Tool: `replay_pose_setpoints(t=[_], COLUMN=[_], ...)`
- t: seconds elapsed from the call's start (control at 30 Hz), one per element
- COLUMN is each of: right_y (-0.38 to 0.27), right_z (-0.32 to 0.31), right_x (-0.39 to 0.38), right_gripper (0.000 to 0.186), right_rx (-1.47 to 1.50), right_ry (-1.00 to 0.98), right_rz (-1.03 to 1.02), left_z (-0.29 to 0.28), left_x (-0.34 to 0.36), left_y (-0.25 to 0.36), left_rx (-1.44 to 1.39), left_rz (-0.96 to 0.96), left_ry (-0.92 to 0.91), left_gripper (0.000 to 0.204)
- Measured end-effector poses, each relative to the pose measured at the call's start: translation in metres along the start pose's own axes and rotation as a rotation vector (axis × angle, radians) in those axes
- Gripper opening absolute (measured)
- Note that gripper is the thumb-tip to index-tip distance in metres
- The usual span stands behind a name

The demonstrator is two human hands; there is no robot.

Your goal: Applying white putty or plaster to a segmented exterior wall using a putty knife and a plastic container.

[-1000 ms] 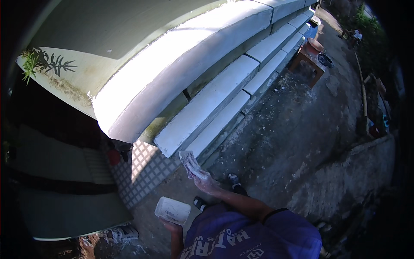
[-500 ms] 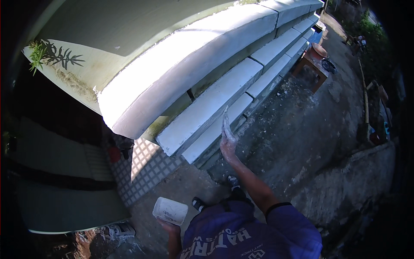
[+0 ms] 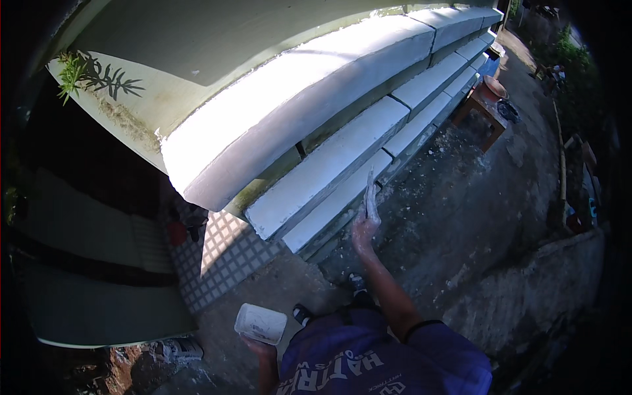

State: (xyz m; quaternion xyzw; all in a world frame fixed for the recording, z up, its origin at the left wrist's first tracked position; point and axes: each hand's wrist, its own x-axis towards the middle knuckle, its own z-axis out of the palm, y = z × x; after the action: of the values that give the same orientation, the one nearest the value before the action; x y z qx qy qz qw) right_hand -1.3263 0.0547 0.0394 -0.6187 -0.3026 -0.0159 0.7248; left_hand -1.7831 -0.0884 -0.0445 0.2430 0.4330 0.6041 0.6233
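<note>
A white rectangular plastic tub (image 3: 261, 323) sits in my left hand (image 3: 257, 343), low in the view, with whitish residue inside. The fingers under the tub are mostly hidden. My right arm reaches forward, and my right hand (image 3: 366, 222) is smeared with white paste, its fingers stretched out straight. The fingertips are by the edge of the lowest white ledge (image 3: 339, 201); whether they touch it I cannot tell. Above that ledge run a middle white ledge (image 3: 329, 168) and a broad, rounded, sunlit top ledge (image 3: 296, 85).
A wooden stool (image 3: 482, 120) carrying a reddish basin (image 3: 493, 87) stands further along the ledges. Checkered tiles (image 3: 224, 260) lie to the left, rough concrete (image 3: 461, 210) to the right. A small green plant (image 3: 71, 76) grows at the far left.
My right hand has shifted to the right along the lowest ledge, fingers still straight. The left hand keeps its hold on the tub. The whole view has shifted slightly.
</note>
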Motion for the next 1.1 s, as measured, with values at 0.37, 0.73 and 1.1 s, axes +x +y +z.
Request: replay_pose_setpoints(t=[0.37,0.73,1.1], right_y=[0.003,-0.130,-0.246], right_z=[-0.025,-0.045,-0.012], right_x=[-0.109,-0.111,-0.131], right_gripper=[0.036,0.017,0.030], right_rx=[-0.286,0.103,-0.098], right_ry=[-0.273,-0.465,-0.874], right_rz=[0.270,0.547,-0.004], left_z=[0.005,0.127,0.161], left_x=[0.011,0.066,0.056], left_y=[0.004,0.026,0.031], left_rx=[-0.012,-0.053,-0.007], left_rz=[0.028,-0.150,-0.146], left_ry=[-0.119,0.100,-0.067], left_gripper=[0.064,0.046,0.046])
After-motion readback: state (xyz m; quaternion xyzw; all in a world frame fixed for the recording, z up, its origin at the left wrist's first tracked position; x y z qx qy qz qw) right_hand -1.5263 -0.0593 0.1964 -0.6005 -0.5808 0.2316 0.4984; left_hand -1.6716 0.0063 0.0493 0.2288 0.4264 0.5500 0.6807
